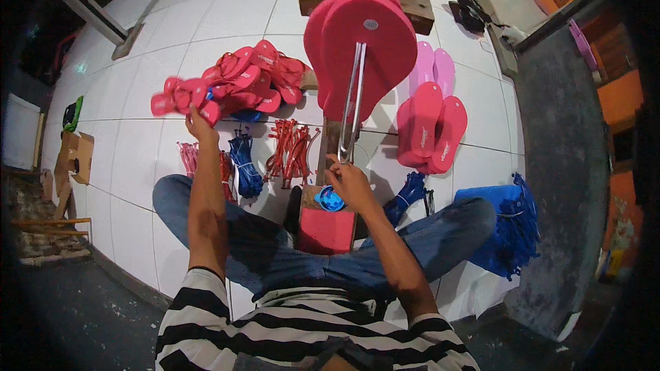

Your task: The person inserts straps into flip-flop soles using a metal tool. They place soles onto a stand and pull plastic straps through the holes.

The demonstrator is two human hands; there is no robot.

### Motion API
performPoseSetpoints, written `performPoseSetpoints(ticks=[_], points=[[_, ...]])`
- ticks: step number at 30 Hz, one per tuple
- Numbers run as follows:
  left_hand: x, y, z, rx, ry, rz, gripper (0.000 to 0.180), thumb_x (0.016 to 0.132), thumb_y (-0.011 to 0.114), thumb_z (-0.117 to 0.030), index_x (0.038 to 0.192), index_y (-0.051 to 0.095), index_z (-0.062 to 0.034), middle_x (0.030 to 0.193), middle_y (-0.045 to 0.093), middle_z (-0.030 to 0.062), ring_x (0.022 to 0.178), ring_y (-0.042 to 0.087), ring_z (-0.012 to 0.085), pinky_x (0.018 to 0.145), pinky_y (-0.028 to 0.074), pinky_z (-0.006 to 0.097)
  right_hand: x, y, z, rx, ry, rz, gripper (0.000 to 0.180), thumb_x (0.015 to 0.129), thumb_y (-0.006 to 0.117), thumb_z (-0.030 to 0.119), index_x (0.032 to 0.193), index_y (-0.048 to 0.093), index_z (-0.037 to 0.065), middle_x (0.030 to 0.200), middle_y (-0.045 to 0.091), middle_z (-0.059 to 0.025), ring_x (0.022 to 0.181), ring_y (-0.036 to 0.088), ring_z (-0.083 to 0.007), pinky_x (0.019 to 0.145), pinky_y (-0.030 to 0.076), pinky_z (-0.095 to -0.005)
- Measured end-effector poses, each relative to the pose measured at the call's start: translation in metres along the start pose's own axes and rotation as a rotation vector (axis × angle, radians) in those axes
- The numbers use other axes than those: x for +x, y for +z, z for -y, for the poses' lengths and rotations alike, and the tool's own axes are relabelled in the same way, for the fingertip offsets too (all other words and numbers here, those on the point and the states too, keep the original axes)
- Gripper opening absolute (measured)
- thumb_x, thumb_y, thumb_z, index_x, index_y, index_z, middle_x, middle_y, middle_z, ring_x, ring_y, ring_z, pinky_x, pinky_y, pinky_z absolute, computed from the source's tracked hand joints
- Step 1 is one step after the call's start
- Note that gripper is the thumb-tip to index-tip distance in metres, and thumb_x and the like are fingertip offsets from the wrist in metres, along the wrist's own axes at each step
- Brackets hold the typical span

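Note:
My left hand point(201, 127) is closed on the edge of a small red flip-flop point(184, 95), at the near left side of a heap of red flip-flops point(247, 72). A little blue shows beside its fingers. My right hand point(349, 185) is beside the lower end of a long shiny metal rod point(354, 96), its fingers bent and apart, with nothing plainly in them. Behind the rod rise large red soles point(361, 41), stacked, with a round grey mark near the top. A round blue item point(331, 198) sits on the wooden bench just below my right hand.
Red soles point(433, 130) and pink soles point(433, 69) lie to the right. Bundles of blue straps point(246, 165) and red straps point(290, 153) lie before my left knee; more blue straps point(512, 223) are by my right knee. A wooden block point(419, 14) stands behind the large soles.

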State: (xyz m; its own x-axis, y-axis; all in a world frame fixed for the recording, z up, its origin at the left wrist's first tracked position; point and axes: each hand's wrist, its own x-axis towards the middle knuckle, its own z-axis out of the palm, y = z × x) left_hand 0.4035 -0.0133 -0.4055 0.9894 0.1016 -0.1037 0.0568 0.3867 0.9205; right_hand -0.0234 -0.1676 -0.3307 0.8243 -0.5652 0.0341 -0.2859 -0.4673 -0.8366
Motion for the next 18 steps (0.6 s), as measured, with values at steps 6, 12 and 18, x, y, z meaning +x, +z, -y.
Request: performPoseSetpoints(ticks=[6,12,18], points=[[0.041,-0.063,0.056,0.162,-0.387,0.031,0.062,0.09,0.052,-0.056,0.135,0.041,-0.015,0.124,0.057,0.0043,0.112,0.052,0.0202,0.089,0.041,0.047,0.008,0.007,-0.003,-0.003,-0.002,0.008,0.035,0.087,0.062,0.016,0.121,0.054,0.009,0.09,0.066,-0.0146,0.079,0.066,-0.0326,0.068,0.052,-0.0414],[0.006,-0.031,0.032,0.337,-0.27,0.104,0.042,0.09,0.051,-0.042,0.121,0.056,-0.0148,0.117,0.06,0.0026,0.104,0.055,0.0196,0.089,0.042,0.043,0.005,0.008,-0.01,-0.071,0.003,-0.007,0.017,0.087,0.059,0.019,0.098,0.059,0.007,0.09,0.066,-0.0152,0.08,0.065,-0.0354,0.068,0.052,-0.0454],[-0.078,0.047,-0.035,0.369,-0.137,0.164,0.029,0.093,0.055,-0.023,0.117,0.058,-0.0078,0.098,0.063,0.0043,0.081,0.059,0.0154,0.066,0.046,0.026,0.013,-0.021,-0.033,-0.127,0.32,-0.377,0.017,0.085,0.061,0.022,0.091,0.062,0.005,0.086,0.066,-0.0154,0.08,0.064,-0.0351,0.069,0.05,-0.0466]])
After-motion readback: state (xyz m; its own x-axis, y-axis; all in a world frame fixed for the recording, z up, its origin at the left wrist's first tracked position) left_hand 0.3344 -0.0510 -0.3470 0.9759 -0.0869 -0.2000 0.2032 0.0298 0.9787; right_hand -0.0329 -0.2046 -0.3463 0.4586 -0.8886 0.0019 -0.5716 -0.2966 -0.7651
